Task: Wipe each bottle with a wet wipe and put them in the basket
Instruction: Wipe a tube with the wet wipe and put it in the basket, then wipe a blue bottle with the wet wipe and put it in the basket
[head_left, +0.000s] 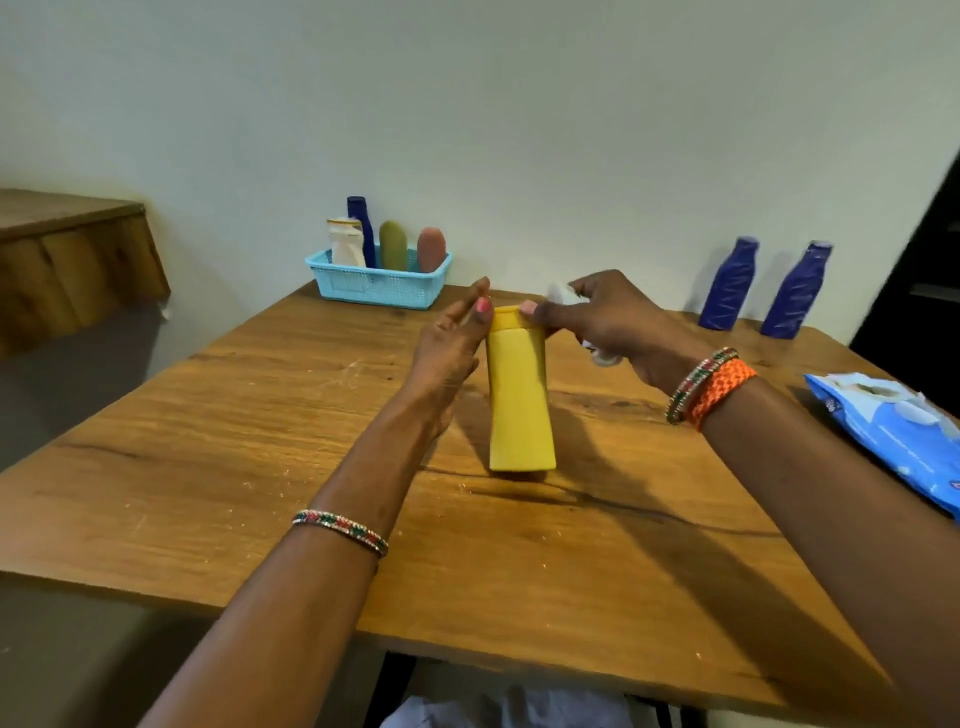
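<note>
Soft, even light; edges bow outward, right side perhaps motion-blurred.

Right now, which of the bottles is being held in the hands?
The yellow bottle, upright at mid-table between both hands. The other bottles stand untouched: four in the blue basket and two dark blue bottles at the far right.

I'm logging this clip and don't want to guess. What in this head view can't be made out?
- Wipe: mostly hidden inside the right hand; its size and state are unclear.
- Wipes pack: cut off by the right edge; its print is unreadable.
- Bottles in the basket: lower parts hidden by its wall.
- Yellow bottle: far side unseen; the left hand is beside it, contact unclear.
</note>
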